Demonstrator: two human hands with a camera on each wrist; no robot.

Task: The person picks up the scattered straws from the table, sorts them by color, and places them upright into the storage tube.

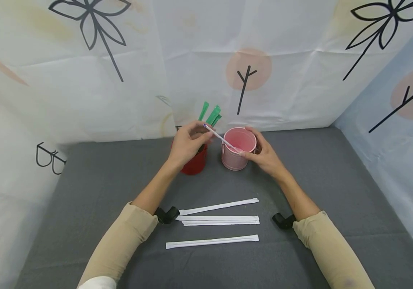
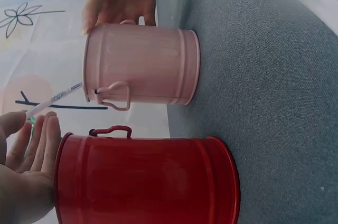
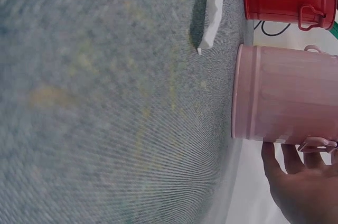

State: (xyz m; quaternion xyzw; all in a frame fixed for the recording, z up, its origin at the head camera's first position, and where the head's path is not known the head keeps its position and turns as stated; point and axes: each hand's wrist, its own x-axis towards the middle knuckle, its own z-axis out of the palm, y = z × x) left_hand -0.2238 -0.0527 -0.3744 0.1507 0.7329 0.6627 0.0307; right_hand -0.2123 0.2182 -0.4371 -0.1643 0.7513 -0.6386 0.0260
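Observation:
My left hand (image 1: 185, 145) pinches a thin white stick (image 1: 218, 134) with a purple tip and small print along it. The stick slants down to the right, its lower end over the mouth of a pink bucket (image 1: 234, 161). Round the right side of that bucket curl the fingers of my right hand (image 1: 267, 159), thumb near the rim. Just left stands a red bucket (image 1: 194, 165), partly hidden by my left hand in the head view. Green strips (image 1: 213, 115) rise out of it. Small wire handles show on both buckets in the left wrist view.
Several long white paper-wrapped sticks (image 1: 220, 220) lie crosswise on the grey cloth (image 1: 322, 180) between my forearms; one wrapped stick (image 1: 211, 242) lies closer to me, apart from the others. A printed white curtain (image 1: 199, 72) hangs behind the buckets.

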